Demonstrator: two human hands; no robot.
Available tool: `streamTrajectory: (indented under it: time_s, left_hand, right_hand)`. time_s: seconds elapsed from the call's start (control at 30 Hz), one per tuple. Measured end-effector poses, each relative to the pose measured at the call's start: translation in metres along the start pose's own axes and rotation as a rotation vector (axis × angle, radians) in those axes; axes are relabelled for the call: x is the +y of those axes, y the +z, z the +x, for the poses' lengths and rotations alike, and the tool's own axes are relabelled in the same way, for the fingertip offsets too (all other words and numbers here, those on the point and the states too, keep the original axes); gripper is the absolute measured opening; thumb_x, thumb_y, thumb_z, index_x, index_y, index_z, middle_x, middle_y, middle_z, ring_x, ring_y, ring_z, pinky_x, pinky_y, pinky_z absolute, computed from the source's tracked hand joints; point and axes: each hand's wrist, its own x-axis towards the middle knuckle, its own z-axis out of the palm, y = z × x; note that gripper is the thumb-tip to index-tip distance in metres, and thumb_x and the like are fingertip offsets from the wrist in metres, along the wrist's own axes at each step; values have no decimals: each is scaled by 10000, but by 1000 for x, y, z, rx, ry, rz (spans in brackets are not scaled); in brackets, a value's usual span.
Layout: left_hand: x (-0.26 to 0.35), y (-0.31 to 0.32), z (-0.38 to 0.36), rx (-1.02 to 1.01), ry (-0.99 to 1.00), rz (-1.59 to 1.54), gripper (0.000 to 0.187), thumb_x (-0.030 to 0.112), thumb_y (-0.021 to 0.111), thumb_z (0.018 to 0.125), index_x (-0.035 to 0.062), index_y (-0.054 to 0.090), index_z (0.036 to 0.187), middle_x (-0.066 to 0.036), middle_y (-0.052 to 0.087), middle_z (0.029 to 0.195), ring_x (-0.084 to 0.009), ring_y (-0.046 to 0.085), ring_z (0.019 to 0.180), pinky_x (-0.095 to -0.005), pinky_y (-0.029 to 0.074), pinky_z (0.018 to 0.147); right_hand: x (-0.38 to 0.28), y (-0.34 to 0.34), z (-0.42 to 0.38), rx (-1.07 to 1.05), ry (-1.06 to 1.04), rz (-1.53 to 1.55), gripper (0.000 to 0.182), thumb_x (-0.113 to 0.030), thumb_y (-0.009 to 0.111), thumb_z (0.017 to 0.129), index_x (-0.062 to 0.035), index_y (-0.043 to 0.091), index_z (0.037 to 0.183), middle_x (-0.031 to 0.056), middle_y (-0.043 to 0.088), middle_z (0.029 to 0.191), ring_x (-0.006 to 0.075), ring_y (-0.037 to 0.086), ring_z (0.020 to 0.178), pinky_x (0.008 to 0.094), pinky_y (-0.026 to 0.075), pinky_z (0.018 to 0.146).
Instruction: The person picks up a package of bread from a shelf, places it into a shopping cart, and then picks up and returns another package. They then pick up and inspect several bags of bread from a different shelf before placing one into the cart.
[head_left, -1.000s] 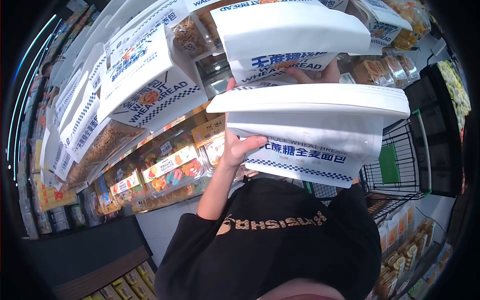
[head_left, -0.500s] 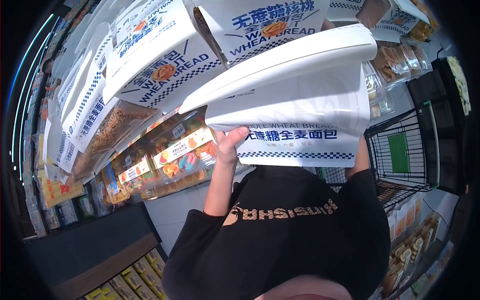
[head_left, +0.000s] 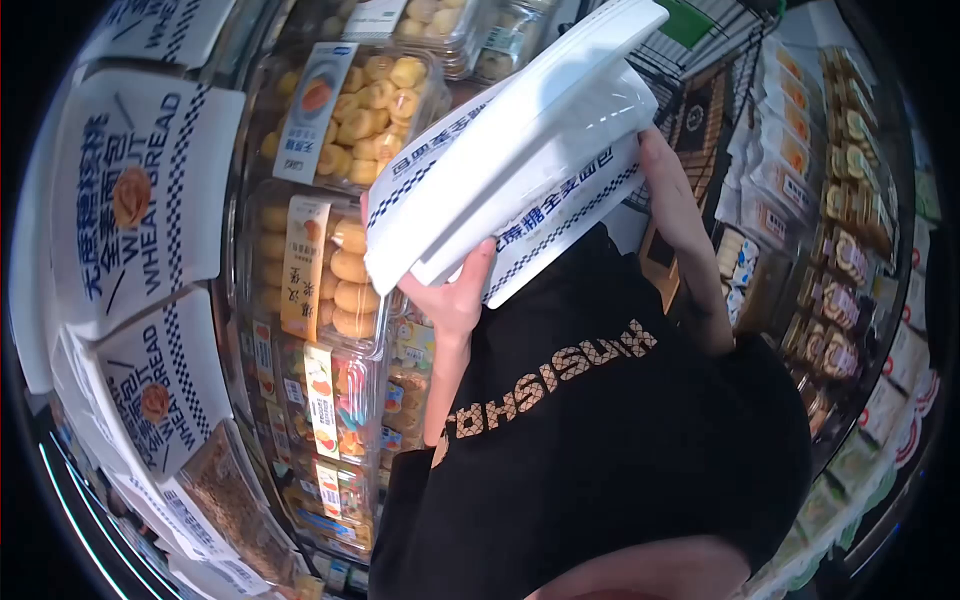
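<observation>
A white bread bag with blue lettering and a blue checkered band is held in front of my chest, tilted, its long top edge toward the camera. My left hand grips its lower left end, thumb on the near face and the other fingers partly hidden. At the right end, my right hand is closed on the bag's edge, with most of its fingers out of sight behind it. The contents of the bag do not show.
Clear boxes of small round pastries and longer buns are stacked to the left. Walnut wheat bread bags stand beyond them. A black wire cart is at the upper right, near shelves of packaged baked goods.
The view has swung right, shifting the shelved bread bags to the left edge and the cart upward. The held bag has tilted, its right end rising; both hands keep hold of it.
</observation>
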Motion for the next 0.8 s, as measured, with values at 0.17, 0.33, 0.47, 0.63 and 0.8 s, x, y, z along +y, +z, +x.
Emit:
streamTrajectory:
  time_s: [0.17,0.33,0.47,0.63,0.8]
  left_hand:
    - [-56,118,19,-353,48,-65,1080,78,762,627,-13,4,1391,-187,411,1199,-265,451,1079,-362,345,952]
    - [-137,243,49,-636,-30,82,1087,131,771,595,-51,35,1374,-213,431,1209,-276,445,1119,-346,341,965]
    - [-229,320,50,-634,-134,383,1039,203,793,578,-56,137,1340,-236,358,1272,-310,363,1202,-366,278,1024]
    - [-336,362,47,-617,-291,649,961,198,797,560,-39,217,1289,-207,376,1238,-288,393,1170,-383,322,998]
    - [-426,357,40,-648,-419,593,853,141,804,618,-16,246,1244,-168,421,1199,-243,447,1124,-342,400,937]
  right_hand:
    - [90,-75,0,505,361,150,562,-487,350,920,11,554,1083,78,578,956,144,485,936,276,345,857]
    - [206,-176,45,725,415,150,685,-557,333,891,50,507,1160,141,557,1065,204,493,981,340,329,899]
    - [323,-224,96,811,526,339,594,-455,336,909,53,504,1167,159,556,1108,221,527,983,326,410,798]
    - [459,-245,133,847,742,308,527,-398,396,876,51,545,1106,183,600,1026,236,575,935,344,435,776]
    - [556,-230,132,723,784,306,482,-393,433,872,4,553,1119,130,625,997,215,603,920,320,461,742]
